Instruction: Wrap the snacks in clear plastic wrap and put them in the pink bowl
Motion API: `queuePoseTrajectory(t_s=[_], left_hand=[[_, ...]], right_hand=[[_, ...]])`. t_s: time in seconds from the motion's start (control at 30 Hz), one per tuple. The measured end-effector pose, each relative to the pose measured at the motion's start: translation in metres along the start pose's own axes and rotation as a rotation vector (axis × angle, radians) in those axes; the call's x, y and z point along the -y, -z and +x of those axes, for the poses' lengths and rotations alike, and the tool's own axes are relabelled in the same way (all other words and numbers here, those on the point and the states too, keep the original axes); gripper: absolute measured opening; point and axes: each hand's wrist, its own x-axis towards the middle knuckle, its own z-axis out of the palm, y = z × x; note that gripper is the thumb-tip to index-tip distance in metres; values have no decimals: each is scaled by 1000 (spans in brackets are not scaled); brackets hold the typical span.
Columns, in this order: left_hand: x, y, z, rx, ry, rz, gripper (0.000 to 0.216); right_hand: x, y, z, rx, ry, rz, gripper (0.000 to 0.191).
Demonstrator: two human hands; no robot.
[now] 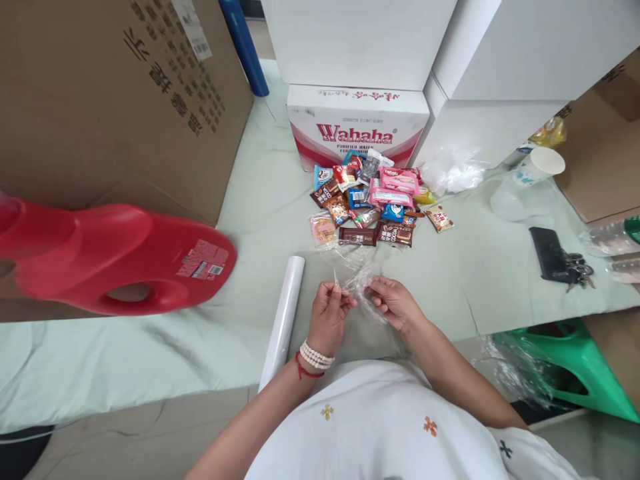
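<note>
From where I stand, the work looks barely begun. The clear plastic bag (358, 279) seems empty and crumpled, and the pile of wrapped snacks (373, 203) lies loose on the pale green table cloth (475, 280), none of it inside the bag.

The bag hangs between both hands close to the cloth's near edge, about midway along it. The left hand (327, 310) has thumb and fingertips pinched together on one side of the film. The right hand (395, 303) has its fingers closed on the other side, with the film bunched between them.

The snacks sit beyond the bag, toward the far edge before the Wahaha box (357, 127). A white roll (285, 313) lies just beside the left hand.
</note>
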Motion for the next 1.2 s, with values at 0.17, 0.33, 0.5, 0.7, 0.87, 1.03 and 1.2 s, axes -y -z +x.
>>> queuePoseTrajectory(t_s=[0.17, 0.33, 0.5, 0.7, 0.87, 1.03, 1.2], left_hand=[[-1, 12, 4, -95, -45, 59, 33], [-3, 16, 7, -90, -30, 103, 35], [-5, 10, 4, -16, -81, 153, 35], [-5, 3, -2, 30, -91, 263, 36], [-3, 8, 3, -57, -23, 129, 38], [-5, 9, 5, -57, 16, 61, 40], [-8, 6, 4, -98, 46, 66, 41]], right_hand=[[1, 7, -6, -10, 122, -75, 33], [2, 21, -20, -1, 175, -279, 32], [2, 24, -24, -63, 188, -150, 44], [-7, 15, -19, -107, 215, -158, 50], [-2, 22, -24, -47, 196, -383, 55], [14, 34, -31, 61, 136, -473, 56], [12, 37, -25, -42, 203, -445, 48]])
